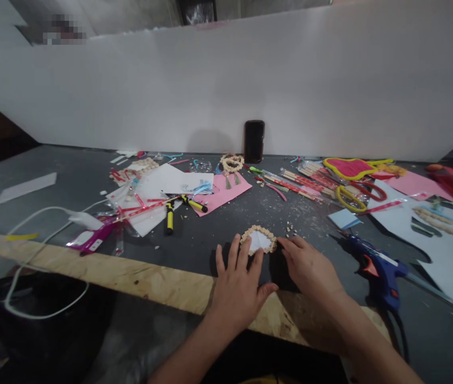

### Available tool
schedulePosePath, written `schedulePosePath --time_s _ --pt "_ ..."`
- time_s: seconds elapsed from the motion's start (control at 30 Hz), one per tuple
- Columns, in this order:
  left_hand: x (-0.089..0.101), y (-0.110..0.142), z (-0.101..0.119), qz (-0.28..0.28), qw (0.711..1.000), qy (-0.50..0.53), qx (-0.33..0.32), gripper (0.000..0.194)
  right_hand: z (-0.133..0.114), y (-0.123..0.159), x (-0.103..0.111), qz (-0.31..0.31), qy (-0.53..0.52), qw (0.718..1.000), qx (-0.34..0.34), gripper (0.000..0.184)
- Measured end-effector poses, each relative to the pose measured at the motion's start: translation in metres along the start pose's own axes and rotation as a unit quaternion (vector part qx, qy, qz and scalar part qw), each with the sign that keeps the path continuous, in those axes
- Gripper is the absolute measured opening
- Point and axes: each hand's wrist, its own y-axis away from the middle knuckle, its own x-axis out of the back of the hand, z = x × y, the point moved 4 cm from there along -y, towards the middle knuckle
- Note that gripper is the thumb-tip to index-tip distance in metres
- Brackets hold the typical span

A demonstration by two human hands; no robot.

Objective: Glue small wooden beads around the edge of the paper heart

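Note:
A small round piece (259, 241) with a white paper centre and a bumpy tan rim lies on the dark tabletop near its front edge. My left hand (236, 288) rests with spread fingers, its fingertips on the lower left of the rim. At the rim's right side is my right hand (314, 269), with fingers curled together and tips against the edge. Whatever those fingertips may pinch is hidden. Tiny pale bits (290, 229) are scattered just behind my right hand.
On the right lies a blue glue gun (378, 266) with its cord, near yellow-handled scissors (350, 198). A phone (254, 141) leans on the white partition (226, 85). Yellow-black cutters (169, 217), pink paper (226, 193) and a purple packet (92, 234) lie left.

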Motion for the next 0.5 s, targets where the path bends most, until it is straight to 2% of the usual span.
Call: schedulePosePath --time_s 0.5 --pt "0.0002 0.0003 -0.0001 0.001 1.0 0.005 0.004 0.061 0.0001 0.0016 0.0004 0.002 -0.013 1.0 0.0 0.036"
